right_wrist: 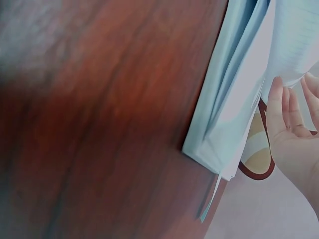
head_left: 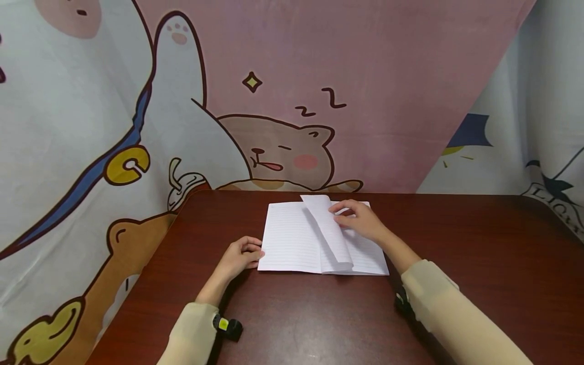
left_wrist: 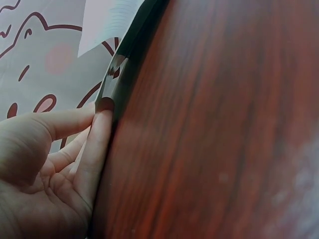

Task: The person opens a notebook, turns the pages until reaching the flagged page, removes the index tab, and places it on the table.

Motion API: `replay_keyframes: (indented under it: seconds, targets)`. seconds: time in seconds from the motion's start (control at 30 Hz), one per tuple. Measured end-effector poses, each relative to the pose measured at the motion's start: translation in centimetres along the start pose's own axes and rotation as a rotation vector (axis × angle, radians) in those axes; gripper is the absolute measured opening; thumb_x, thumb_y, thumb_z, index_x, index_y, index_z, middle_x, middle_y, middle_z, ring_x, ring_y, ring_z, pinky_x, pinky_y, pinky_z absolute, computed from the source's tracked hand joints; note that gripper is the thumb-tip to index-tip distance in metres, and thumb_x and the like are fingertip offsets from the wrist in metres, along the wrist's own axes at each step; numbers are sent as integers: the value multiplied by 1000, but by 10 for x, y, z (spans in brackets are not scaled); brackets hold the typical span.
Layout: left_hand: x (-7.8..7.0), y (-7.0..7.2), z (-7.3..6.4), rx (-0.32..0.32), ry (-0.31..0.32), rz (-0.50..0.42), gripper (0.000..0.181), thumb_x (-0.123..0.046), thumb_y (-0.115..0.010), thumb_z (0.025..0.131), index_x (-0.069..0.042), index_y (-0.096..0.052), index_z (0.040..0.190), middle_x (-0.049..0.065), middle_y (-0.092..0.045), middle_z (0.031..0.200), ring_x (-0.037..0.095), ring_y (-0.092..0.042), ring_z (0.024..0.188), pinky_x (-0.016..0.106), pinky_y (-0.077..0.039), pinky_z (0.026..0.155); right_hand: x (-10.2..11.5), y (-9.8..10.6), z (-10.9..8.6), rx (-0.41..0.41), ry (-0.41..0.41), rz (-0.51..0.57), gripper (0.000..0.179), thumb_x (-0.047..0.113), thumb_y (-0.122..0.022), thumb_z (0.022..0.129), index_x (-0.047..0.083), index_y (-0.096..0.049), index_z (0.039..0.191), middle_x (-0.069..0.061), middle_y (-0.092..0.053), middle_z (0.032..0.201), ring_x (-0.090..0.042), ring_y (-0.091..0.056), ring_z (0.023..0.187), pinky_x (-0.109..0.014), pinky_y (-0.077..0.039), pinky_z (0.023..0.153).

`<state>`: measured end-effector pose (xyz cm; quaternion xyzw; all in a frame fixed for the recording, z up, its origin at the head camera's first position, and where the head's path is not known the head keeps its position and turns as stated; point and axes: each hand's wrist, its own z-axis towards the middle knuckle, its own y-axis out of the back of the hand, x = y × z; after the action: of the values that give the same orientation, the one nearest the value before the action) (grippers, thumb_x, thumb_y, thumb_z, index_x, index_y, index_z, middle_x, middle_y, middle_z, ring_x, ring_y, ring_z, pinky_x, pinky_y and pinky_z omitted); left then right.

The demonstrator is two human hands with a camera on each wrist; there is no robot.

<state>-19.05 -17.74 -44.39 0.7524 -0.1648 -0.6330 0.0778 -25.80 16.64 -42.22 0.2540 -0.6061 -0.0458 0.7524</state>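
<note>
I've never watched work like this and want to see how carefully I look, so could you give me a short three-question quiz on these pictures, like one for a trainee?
1. True or false: the left hand holds the open notebook at its left edge, as seen in the head view.
2. Which hand touches the raised page?
a) the left hand
b) the right hand
c) neither
3. In a word or two: what does the notebook rest on?

Key
1. True.
2. b.
3. A table, red-brown in colour.
</note>
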Motion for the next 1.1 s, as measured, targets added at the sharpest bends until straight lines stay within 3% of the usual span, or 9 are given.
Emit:
replay_keyframes:
  seconds: [0.3,0.7,0.93,1.1]
  targets:
    - [1,1,0,13,-11,-2,30,-6,-68,93,5,-60,120,14,-66,102,10,-64,82,28,-60,73,5,-4,-1,8,16,62,28,4,-67,92,-7,-65,118,-26,-56,129,-38,-62,109,-34,-61,81]
    - [3,4,1,64,-33,-37,34,-4,-65,94,7,-56,125,16,-65,107,9,-63,84,29,-59,75,5,-9,2,-20,55,67,25,2,-65,93,-5,-66,117,-25,-59,126,-38,-66,103,-31,-61,78]
    - [3,5,1,91,-41,-60,36,-4,-64,94,9,-54,127,19,-64,109,9,-64,84,29,-59,76,5,-9,3,-36,88,22,23,3,-67,92,-1,-69,115,-19,-66,124,-38,-68,105,-19,-54,80]
    - [5,6,2,103,-46,-72,37,-2,-63,95,9,-53,128,19,-63,110,9,-65,85,28,-59,76,7,-10,3,-22,76,45,23,4,-66,94,-3,-68,116,-20,-67,123,-38,-68,102,-23,-57,79]
